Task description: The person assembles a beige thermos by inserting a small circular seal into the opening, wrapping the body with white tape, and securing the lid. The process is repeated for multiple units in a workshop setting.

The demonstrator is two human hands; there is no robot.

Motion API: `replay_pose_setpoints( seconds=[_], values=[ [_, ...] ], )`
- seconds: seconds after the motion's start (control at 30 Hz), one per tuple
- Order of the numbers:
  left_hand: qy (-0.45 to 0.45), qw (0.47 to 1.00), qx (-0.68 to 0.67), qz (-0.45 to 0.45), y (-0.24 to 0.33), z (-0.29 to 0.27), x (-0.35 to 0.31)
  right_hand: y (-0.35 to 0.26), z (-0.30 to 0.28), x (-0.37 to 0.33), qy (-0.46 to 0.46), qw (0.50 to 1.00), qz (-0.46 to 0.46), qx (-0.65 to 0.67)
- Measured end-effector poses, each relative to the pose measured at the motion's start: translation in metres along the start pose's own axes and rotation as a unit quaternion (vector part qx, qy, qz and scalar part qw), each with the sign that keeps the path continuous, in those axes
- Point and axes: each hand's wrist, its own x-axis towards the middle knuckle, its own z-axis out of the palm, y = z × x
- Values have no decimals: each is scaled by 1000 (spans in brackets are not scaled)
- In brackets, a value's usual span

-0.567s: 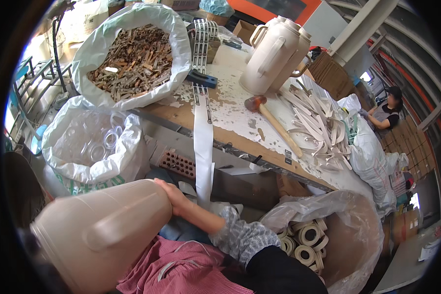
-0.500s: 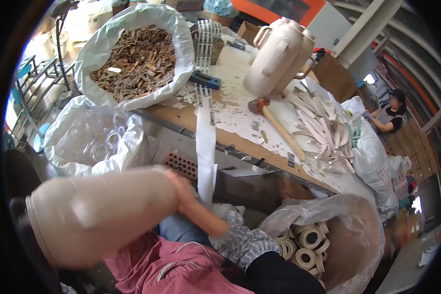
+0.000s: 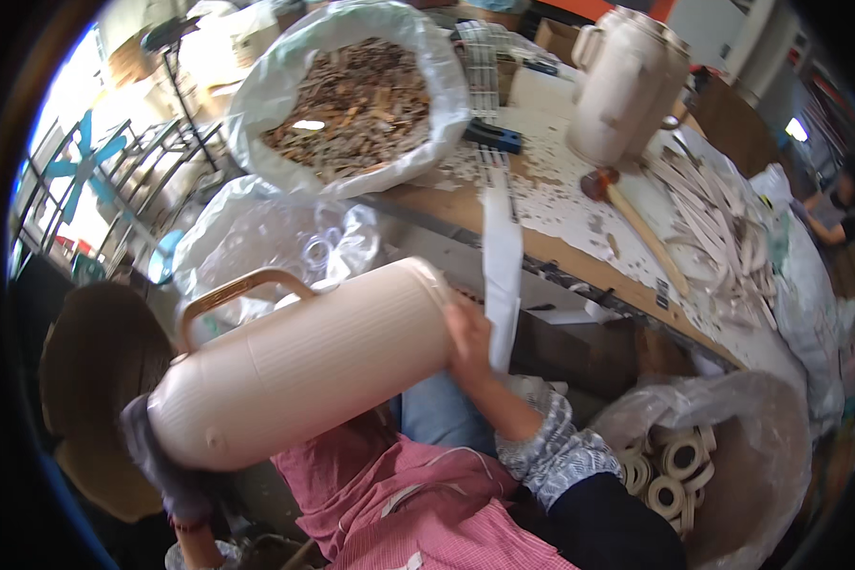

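Note:
A cream vacuum jug point(image 3: 323, 356) lies almost on its side across my lap, its base end to the right and its top end lower left. Its looped handle point(image 3: 242, 285), with a brown inlay, points upward. My right hand point(image 3: 470, 342), bare, is closed against the base end, fingers partly hidden behind the rim. In a dark grey glove, my left hand point(image 3: 166, 465) cups the top end, its fingers wrapped around it. On the bench, similar cream jugs point(image 3: 622, 90) stand upright close together. In front of them lies a mallet point(image 3: 641, 223) with an amber head and wooden handle.
Beyond the jug stand a white sack point(image 3: 446, 81) of brown scraps and a bag point(image 3: 199, 228) of clear plastic rings. Cream strips point(image 3: 717, 218) are heaped on the bench. At right, a plastic-lined container point(image 3: 760, 427) holds cream rings. A person point(image 3: 831, 214) is at far right.
The jug has turned about its length, bringing its handle into sight on top. My gloved left hand now shows at its top end. The whole view has swung left.

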Motion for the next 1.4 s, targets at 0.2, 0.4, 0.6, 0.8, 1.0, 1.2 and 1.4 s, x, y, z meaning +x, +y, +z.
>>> replay_pose_setpoints(
  seconds=[0.2, 0.4, 0.6, 0.8, 1.0, 1.2, 1.4],
  values=[
    [-133, 961, 41, 240, 80, 23, 32, 72, 40, -34, -90, 889, 392, 221],
    [-64, 994, -77, -50, -1, -22, 39, 36, -6, -18, -165, 857, 414, 259],
    [-51, 837, -436, -327, -148, -15, -46, -48, -4, -8, -131, 990, 52, 7],
    [45, 935, -315, -156, -80, -18, -26, -30, -9, -12, -148, 938, 268, 161],
    [158, 842, -446, -260, -117, 8, -54, 4, 11, 35, 51, 977, 139, 153],
    [153, 752, -559, -313, -133, 33, -51, 7, 16, 32, -108, 952, 140, 250],
    [109, 831, -488, -244, -139, 79, -44, 132, -57, 24, -176, 964, -28, 198]
  ],
)
